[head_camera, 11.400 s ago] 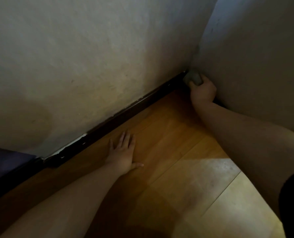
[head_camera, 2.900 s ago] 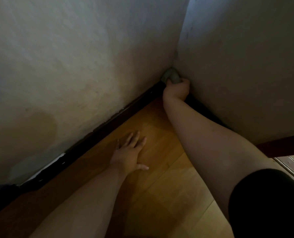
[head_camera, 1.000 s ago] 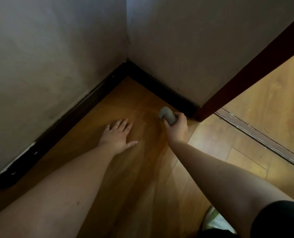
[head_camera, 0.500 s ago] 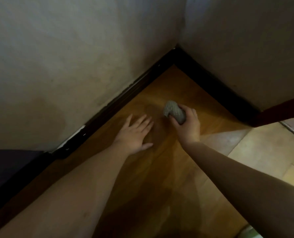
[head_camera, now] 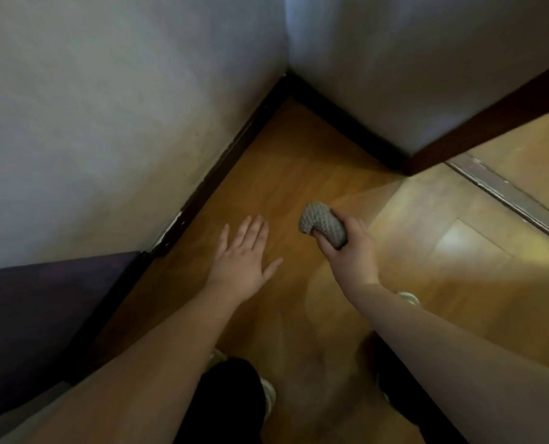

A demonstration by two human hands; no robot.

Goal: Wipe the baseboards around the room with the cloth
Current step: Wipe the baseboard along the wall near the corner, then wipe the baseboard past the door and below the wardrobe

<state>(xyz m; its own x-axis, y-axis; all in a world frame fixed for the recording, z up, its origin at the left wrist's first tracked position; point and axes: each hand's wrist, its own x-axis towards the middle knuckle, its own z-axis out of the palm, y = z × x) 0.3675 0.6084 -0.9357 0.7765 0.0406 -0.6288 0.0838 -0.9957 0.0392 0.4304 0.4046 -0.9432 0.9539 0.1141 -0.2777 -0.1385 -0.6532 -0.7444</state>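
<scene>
I see my right hand (head_camera: 353, 251) with its fingers (head_camera: 326, 243) curled around the bunched grey cloth (head_camera: 322, 224), above the wooden floor (head_camera: 298, 174) and clear of the dark baseboards (head_camera: 221, 161) meeting in the corner. My left hand (head_camera: 242, 257) is spread flat, fingers straight, over the floor near the left baseboard.

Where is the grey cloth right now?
In the head view, the grey cloth is bunched in the right hand, right of centre over the wooden floor, away from the dark baseboard.
</scene>
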